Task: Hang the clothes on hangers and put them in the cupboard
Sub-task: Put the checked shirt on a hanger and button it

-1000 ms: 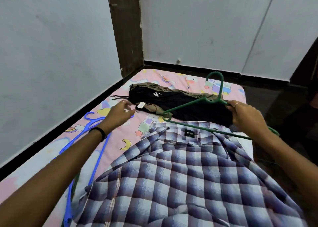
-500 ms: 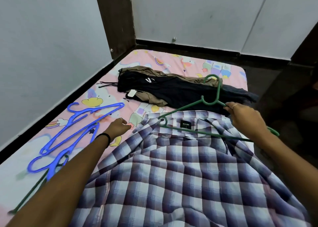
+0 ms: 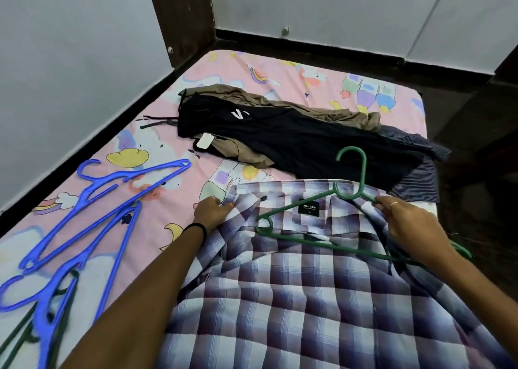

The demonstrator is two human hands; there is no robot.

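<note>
A purple and white checked shirt (image 3: 308,298) lies spread on the bed in front of me, collar away from me. A green hanger (image 3: 302,238) rests over the collar, hook pointing away. My right hand (image 3: 406,223) grips the hanger's right arm together with shirt cloth near the collar. My left hand (image 3: 211,211) pinches the shirt's left shoulder edge. A black garment (image 3: 294,141) and a tan garment (image 3: 322,111) lie heaped beyond the shirt.
Several blue hangers (image 3: 92,214) lie on the pink cartoon bedsheet (image 3: 280,71) at the left, with dark green hangers (image 3: 19,338) under them. White walls enclose the bed at left and behind. A dark floor lies to the right.
My left hand came back from the black garment to the shirt's left shoulder and took hold of it. The green hanger moved down onto the collar. My view tilted downward.
</note>
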